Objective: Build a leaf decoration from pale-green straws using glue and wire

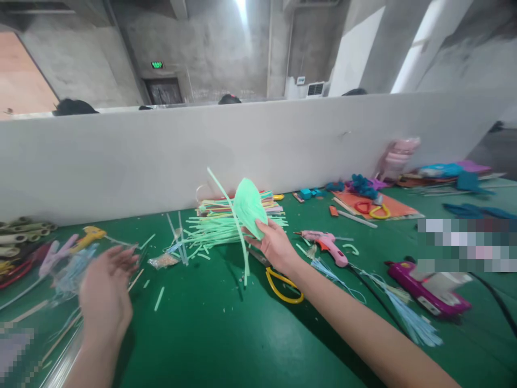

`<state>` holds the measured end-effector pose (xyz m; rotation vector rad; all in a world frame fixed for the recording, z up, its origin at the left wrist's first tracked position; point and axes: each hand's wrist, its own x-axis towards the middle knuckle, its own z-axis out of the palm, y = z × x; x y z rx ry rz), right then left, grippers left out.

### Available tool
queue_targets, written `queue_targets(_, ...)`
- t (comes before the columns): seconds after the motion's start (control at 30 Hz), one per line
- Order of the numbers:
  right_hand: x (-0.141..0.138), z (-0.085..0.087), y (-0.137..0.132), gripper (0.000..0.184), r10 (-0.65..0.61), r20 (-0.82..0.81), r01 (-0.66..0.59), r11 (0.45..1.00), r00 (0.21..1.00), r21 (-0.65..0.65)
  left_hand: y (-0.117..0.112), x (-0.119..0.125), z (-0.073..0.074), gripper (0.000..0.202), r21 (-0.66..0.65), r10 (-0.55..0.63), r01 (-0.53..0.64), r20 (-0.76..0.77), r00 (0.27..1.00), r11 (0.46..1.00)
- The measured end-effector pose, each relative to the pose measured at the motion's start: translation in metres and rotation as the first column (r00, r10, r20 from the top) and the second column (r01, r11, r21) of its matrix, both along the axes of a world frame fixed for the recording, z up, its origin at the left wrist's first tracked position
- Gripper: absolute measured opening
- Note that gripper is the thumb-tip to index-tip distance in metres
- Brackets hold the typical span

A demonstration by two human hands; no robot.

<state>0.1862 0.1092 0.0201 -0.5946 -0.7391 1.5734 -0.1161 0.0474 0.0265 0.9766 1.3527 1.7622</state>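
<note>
My right hand [273, 243] is closed on a mint-green foam leaf [248, 206] with a long thin green strip [238, 226] trailing below it, held above the green table [210, 328]. Just behind the leaf lies a pile of mint-green foam strips [218, 221]. My left hand [105, 288] hovers at the left, blurred by motion, fingers stretched toward clear wrappers and clips [68, 264]; nothing shows in it. Yellow-handled scissors [278, 280] lie under my right wrist.
A pink glue gun [327, 243] and a magenta glue gun [428, 288] lie to the right with blue strips [407, 315]. Orange foam sheets [379, 205] and red and yellow scissors sit further back. A grey partition [161, 151] bounds the table; heads show behind it.
</note>
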Motion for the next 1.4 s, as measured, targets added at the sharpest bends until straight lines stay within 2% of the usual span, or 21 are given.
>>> queue_targets(0.07,-0.010,-0.004,-0.010,0.033,0.108,-0.025,-0.108,0.994,0.994,-0.003,0.006,0.017,-0.004,0.050,-0.032,-0.061,0.064,0.078,0.995,0.997)
queue_targets(0.13,-0.021,-0.012,-0.023,0.038,0.164,-0.006,-0.164,0.986,0.986,-0.021,0.007,0.037,-0.005,0.064,-0.055,-0.187,0.195,0.133,0.973,0.979)
queue_targets(0.17,-0.025,-0.017,-0.031,0.041,0.177,0.022,-0.176,0.984,0.984,-0.035,0.006,0.046,-0.005,0.066,-0.042,-0.279,0.293,0.203,0.939,0.955)
queue_targets(0.2,-0.029,-0.023,-0.039,0.044,0.192,0.054,-0.189,0.981,0.980,-0.049,0.004,0.053,-0.004,0.062,-0.027,-0.343,0.360,0.249,0.906,0.933)
queue_targets(0.27,-0.035,-0.034,-0.054,0.051,0.222,0.090,-0.217,0.974,0.971,-0.065,-0.001,0.061,-0.004,0.048,-0.018,-0.382,0.405,0.298,0.875,0.914)
queue_targets(0.4,-0.040,-0.047,-0.073,0.057,0.265,0.163,-0.259,0.964,0.950,-0.054,-0.009,0.066,-0.009,0.033,-0.045,-0.353,0.391,0.343,0.870,0.919)
queue_targets(0.57,-0.041,-0.043,-0.077,0.055,0.183,0.052,-0.180,0.982,0.982,-0.057,-0.016,0.076,-0.012,0.026,0.050,-0.317,0.343,0.522,0.791,0.938)
queue_targets(0.67,-0.044,-0.042,-0.079,0.057,0.154,0.030,-0.152,0.986,0.988,-0.070,-0.019,0.084,-0.012,0.029,0.061,-0.350,0.377,0.528,0.774,0.924)
queue_targets(0.77,-0.047,-0.045,-0.084,0.058,0.173,0.204,-0.166,0.985,0.964,-0.051,-0.020,0.089,-0.016,0.029,-0.030,-0.346,0.402,0.452,0.822,0.915)
queue_targets(0.87,-0.047,-0.048,-0.088,0.052,0.212,0.463,-0.211,0.976,0.861,-0.055,-0.021,0.088,-0.020,0.028,-0.132,-0.322,0.393,0.370,0.871,0.910)
queue_targets(0.97,-0.046,-0.050,-0.089,0.048,0.281,0.546,-0.269,0.958,0.789,-0.104,-0.022,0.088,-0.023,0.029,-0.162,-0.328,0.396,0.333,0.884,0.904)
queue_targets(1.17,-0.047,-0.054,-0.091,0.052,0.240,0.481,-0.262,0.965,0.844,-0.022,-0.025,0.101,-0.026,0.025,-0.166,-0.338,0.418,0.365,0.867,0.893)
queue_targets(1.4,-0.052,-0.053,-0.094,0.047,0.222,0.418,-0.233,0.972,0.881,-0.027,-0.031,0.112,-0.028,0.025,-0.149,-0.323,0.418,0.427,0.844,0.896)
